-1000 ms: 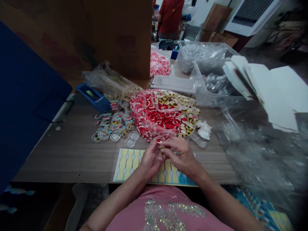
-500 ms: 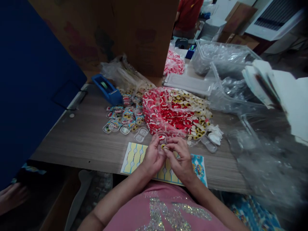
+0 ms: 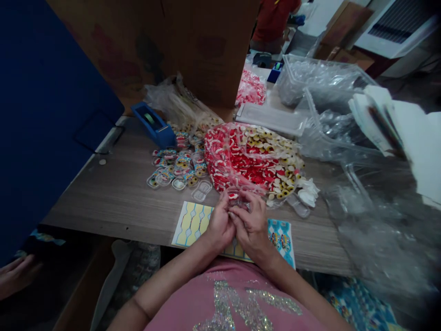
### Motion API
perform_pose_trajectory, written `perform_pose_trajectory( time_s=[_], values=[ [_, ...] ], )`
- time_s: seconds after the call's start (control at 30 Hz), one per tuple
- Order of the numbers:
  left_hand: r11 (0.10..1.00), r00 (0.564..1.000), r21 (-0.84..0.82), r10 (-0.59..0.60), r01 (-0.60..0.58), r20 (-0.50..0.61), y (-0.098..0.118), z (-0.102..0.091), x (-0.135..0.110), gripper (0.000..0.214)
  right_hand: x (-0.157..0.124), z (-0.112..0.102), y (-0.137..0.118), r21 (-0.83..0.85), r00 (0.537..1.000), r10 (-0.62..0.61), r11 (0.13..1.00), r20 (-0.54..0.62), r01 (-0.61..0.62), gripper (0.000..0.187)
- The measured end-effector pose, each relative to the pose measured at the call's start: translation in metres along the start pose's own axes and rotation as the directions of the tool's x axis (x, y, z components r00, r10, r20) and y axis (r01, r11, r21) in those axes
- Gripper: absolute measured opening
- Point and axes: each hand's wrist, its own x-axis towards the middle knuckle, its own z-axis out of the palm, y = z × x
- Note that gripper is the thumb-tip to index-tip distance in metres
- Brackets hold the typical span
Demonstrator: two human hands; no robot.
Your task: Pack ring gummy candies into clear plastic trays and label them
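Observation:
My left hand (image 3: pixel 220 223) and my right hand (image 3: pixel 253 223) meet over the near table edge, pinching together a small clear plastic capsule (image 3: pixel 237 201) with a red and white piece in it. Under them lies a yellow and blue sticker sheet (image 3: pixel 193 218). Just beyond my fingers sits a clear bag of red, white and yellow candies (image 3: pixel 251 158). A cluster of filled capsules with printed labels (image 3: pixel 177 168) and an empty clear capsule (image 3: pixel 201 191) lie to the left of the bag.
A blue tape dispenser (image 3: pixel 154 125) stands at the back left, by a large cardboard box (image 3: pixel 193 46). Clear plastic tubs and bags of empty capsules (image 3: pixel 320 87) fill the right side. White cards (image 3: pixel 396 124) lie far right. A person in red (image 3: pixel 274 20) stands beyond.
My hands have closed more tightly together around the capsule and my right thumb now covers it. The camera shifted right between the first two frames.

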Motion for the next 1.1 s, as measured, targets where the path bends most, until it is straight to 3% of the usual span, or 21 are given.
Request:
perform_pose_trajectory(
  time_s=[0.3, 0.53, 0.7, 0.87, 1.0, 1.1],
  values=[
    [0.998, 0.998, -0.005, -0.055, 0.055, -0.032, 0.001, -0.002, -0.002, 0.023, -0.002, -0.003, 0.003, -0.192, 0.996, -0.087, 0.978, -0.015, 0.082, 0.014],
    [0.991, 0.992, 0.051, -0.127, 0.126, 0.003, 0.001, -0.006, -0.003, 0.018, 0.006, -0.019, 0.009, -0.111, 0.999, -0.054, 0.992, 0.002, 0.054, 0.023],
    [0.988, 0.989, 0.062, -0.143, 0.141, 0.034, -0.002, -0.009, -0.006, 0.017, 0.025, -0.024, 0.017, -0.284, 0.991, 0.009, 0.958, 0.131, 0.029, 0.014],
    [0.979, 0.991, 0.15, -0.131, 0.135, -0.041, -0.002, -0.011, -0.009, 0.015, 0.024, -0.024, 0.009, -0.314, 0.98, 0.056, 0.949, 0.188, 0.006, 0.011],
    [0.97, 0.988, 0.191, -0.137, 0.148, -0.07, -0.001, -0.012, -0.008, 0.022, 0.022, -0.029, 0.006, -0.249, 0.991, 0.046, 0.968, 0.126, -0.013, 0.018],
    [0.936, 0.981, 0.298, -0.193, 0.188, -0.01, 0.002, -0.011, -0.008, 0.03, 0.018, -0.043, 0.027, -0.242, 1.0, 0.026, 0.97, 0.0, -0.025, 0.017]
  ],
)
